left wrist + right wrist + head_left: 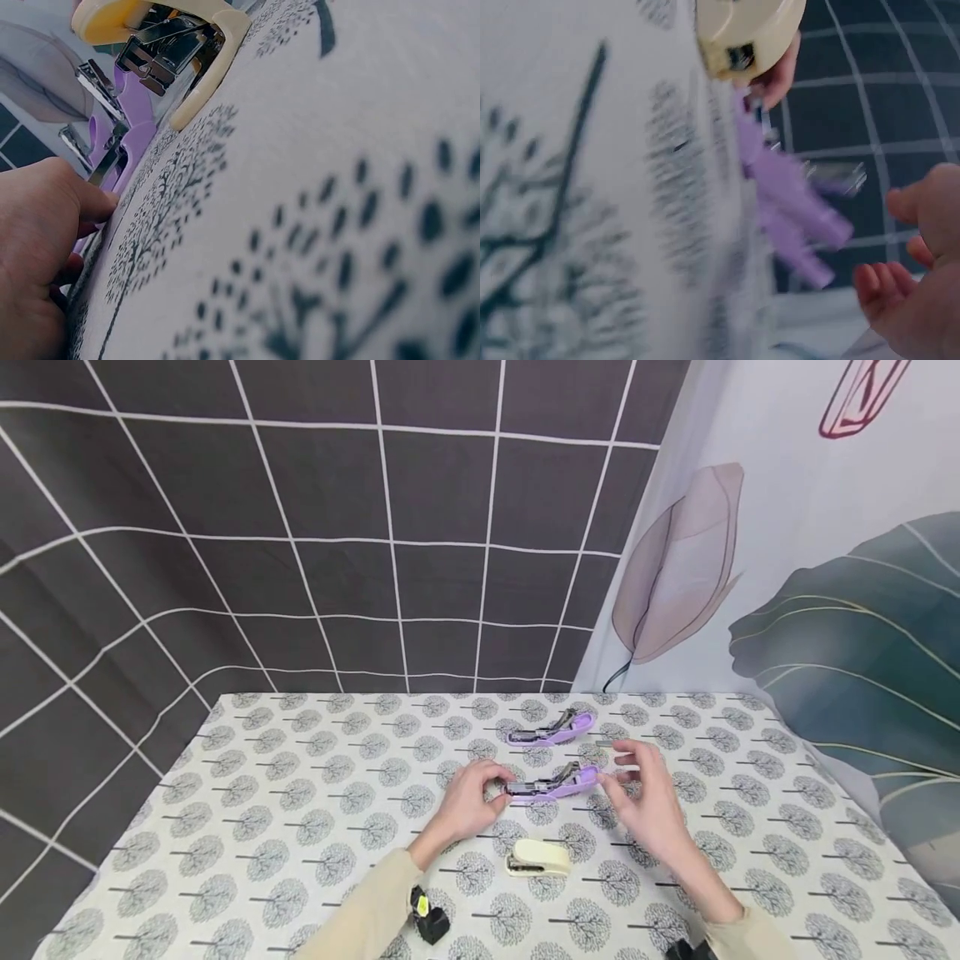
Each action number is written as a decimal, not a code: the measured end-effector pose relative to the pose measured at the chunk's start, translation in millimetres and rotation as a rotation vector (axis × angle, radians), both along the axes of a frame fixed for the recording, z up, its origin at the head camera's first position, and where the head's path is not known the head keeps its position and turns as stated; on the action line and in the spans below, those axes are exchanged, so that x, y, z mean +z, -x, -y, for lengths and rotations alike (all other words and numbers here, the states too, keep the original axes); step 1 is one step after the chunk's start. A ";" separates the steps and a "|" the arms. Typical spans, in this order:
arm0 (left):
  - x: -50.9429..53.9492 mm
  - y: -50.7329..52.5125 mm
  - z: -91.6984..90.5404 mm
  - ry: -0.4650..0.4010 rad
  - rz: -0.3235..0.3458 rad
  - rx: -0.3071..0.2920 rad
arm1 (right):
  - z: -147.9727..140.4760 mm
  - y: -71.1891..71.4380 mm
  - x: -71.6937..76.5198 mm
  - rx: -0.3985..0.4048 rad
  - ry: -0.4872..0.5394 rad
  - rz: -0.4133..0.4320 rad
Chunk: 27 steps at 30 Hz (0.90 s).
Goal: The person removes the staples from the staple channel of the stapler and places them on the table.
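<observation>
Two purple staplers lie opened out on the patterned cloth, one (553, 785) nearer and one (550, 730) farther back. My left hand (471, 799) pinches the left end of the nearer one between thumb and fingers; in the left wrist view that hand (41, 240) is beside the purple parts. At the right end is my right hand (651, 802), its fingers loosely bent; the right wrist view shows this hand (922, 277) apart from the purple stapler (791, 187). A small grey strip (604, 744) is by its index fingertip; whether they touch, I cannot tell.
A cream stapler (542, 857) lies on the cloth in front of the purple ones, between my forearms. Behind the table hangs a dark curtain with white grid lines (435, 577), and at the right a pale one with leaf prints (690, 568).
</observation>
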<state>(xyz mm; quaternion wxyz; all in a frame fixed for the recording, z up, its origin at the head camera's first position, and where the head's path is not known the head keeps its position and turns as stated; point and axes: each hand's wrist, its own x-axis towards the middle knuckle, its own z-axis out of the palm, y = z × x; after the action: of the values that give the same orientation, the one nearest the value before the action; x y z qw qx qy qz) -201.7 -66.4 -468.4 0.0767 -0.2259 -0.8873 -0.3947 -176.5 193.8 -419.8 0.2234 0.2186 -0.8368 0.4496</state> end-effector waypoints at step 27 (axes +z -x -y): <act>0.9 1.3 -0.7 -0.003 -0.031 -0.005 | 68.1 7.3 -20.7 0.179 0.071 0.536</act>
<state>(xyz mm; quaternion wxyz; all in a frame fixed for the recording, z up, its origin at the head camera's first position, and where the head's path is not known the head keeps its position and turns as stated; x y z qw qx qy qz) -203.0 -65.7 -467.5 0.0899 -0.2341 -0.8848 -0.3927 -183.9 125.7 -440.5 -0.0388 0.1568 -0.8271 0.5383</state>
